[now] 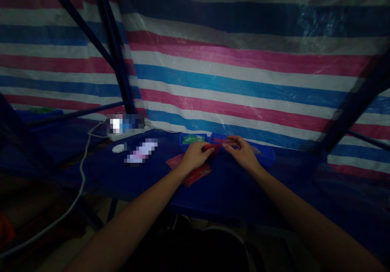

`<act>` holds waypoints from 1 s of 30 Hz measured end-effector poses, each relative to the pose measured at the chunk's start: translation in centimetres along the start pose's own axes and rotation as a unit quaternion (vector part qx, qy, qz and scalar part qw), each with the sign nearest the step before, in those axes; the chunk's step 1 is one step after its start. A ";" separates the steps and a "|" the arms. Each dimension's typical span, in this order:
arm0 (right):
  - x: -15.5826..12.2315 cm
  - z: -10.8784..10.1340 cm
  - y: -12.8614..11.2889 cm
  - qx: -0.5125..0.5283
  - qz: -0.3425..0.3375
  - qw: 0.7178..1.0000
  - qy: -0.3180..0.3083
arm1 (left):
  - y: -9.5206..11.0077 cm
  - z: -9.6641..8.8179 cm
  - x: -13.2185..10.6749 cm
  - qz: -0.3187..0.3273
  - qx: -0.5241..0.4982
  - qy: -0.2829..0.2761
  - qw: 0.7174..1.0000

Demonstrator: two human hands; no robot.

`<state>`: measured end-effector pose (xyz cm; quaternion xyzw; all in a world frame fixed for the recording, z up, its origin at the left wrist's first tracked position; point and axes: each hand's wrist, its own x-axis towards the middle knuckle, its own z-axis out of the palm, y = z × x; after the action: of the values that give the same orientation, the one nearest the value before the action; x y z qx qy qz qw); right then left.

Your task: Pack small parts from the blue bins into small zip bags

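My left hand (pixel 196 156) is closed, thumb against fingers, on a small red plastic packet (pixel 213 146). At the packet's right side is my right hand (pixel 242 154), its fingers curved with a gap between thumb and index; nothing shows clearly between them. Under and beside my left wrist lie several flat red packets (pixel 198 175) on the blue table (pixel 231 191). Behind my hands stand a blue bin with green packets (pixel 193 139) and a second blue bin (pixel 215 135) with reddish contents. A third blue bin (pixel 268 155) is partly hidden behind my right hand.
To the left lie a blurred-out flat object (pixel 141 151), a white oval object (pixel 118 148) and a white power strip (pixel 131 133). Its white cable (pixel 82 174) hangs off the table. Dark blue metal posts (pixel 112 48) and a striped tarp (pixel 243 73) stand behind.
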<state>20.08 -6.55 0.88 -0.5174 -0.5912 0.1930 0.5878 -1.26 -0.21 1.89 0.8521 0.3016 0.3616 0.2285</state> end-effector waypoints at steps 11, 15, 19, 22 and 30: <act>0.2 0.2 1.3 0.016 0.016 1.000 -0.011 | 0.3 0.4 -0.4 0.052 0.072 0.097 0.991; 0.1 0.2 1.0 0.013 0.010 1.000 0.024 | 0.8 0.5 -0.7 0.075 0.078 0.054 0.993; -0.4 0.8 0.0 0.054 0.005 0.992 -0.110 | 1.1 0.8 -0.9 0.084 0.045 0.008 0.995; -0.6 1.1 -0.7 0.066 0.001 0.987 -0.148 | 1.1 0.6 -0.8 0.068 0.033 -0.003 0.997; 0.0 0.1 -0.2 0.059 -0.005 0.998 -0.004 | 0.3 0.1 0.0 0.011 -0.008 0.057 0.998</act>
<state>19.88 -6.59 1.05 -0.4783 -0.5832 0.2269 0.6161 -1.08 -0.49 1.98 0.8314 0.3021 0.4145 0.2136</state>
